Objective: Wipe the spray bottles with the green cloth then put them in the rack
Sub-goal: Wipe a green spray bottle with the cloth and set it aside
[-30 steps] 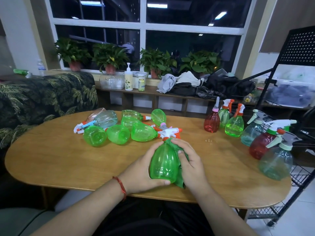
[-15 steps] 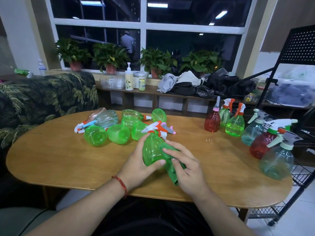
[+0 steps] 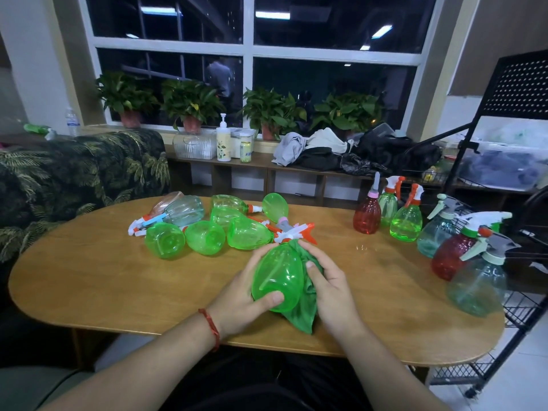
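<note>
on the wooden table [image 3: 89, 286], well left of the black rack [image 3: 517, 314], a green spray bottle [image 3: 277, 277] lies nozzle away. left hand [image 3: 240, 301] grips its base; right hand [image 3: 332, 289] clutches the green cloth [image 3: 302, 314] against its side. the pump bottle [image 3: 223, 143] label is unreadable.

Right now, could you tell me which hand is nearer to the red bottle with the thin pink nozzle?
Right. The right hand, holding the green cloth, is in front of the red bottle, slightly left; the left hand grips the green bottle farther left.
</note>
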Demonstrator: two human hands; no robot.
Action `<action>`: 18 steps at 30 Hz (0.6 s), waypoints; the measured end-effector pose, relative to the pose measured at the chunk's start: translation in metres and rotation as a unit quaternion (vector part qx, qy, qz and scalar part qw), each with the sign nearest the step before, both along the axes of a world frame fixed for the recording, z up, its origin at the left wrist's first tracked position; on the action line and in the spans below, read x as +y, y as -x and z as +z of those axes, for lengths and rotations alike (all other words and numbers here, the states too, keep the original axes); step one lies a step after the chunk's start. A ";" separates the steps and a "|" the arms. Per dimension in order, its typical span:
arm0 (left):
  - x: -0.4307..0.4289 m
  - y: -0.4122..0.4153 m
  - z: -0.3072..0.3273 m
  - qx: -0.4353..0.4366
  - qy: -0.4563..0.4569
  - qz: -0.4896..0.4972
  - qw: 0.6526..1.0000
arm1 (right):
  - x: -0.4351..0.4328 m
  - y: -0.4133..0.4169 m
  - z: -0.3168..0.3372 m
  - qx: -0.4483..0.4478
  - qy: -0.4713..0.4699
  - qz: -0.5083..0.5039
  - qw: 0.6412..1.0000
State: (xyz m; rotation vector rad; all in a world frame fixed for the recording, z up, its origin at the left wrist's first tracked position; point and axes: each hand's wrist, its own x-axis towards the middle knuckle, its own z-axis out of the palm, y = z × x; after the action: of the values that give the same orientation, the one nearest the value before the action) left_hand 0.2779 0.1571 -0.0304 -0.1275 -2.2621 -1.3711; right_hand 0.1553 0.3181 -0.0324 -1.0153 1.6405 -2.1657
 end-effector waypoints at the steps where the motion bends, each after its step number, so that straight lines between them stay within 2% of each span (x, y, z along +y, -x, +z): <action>1: 0.001 0.002 0.000 0.001 0.002 0.006 1.000 | 0.000 0.002 -0.001 0.004 0.001 -0.001 1.000; 9: 0.019 0.032 -0.002 0.018 -0.090 0.139 0.986 | 0.005 0.004 -0.007 0.191 -0.001 -0.096 0.977; 12: 0.022 0.039 -0.001 0.019 -0.100 0.175 0.979 | 0.005 0.003 -0.008 0.233 -0.003 -0.119 0.965; 14: 0.020 0.043 0.003 0.006 -0.127 0.162 0.979 | 0.004 0.004 -0.009 0.244 -0.005 -0.134 0.960; 16: 0.019 0.043 0.012 0.004 -0.233 0.102 0.967 | 0.005 0.005 -0.008 0.227 -0.008 -0.148 0.963; 18: 0.019 0.043 0.026 0.015 -0.388 0.048 0.920 | 0.005 0.006 -0.006 0.186 -0.003 -0.149 0.971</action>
State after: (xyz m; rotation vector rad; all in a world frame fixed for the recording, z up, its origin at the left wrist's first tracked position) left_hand 0.2352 0.1757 -0.0045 0.2238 -1.5186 -2.0677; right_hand 0.1496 0.3230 -0.0380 -1.3134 2.0832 -2.2516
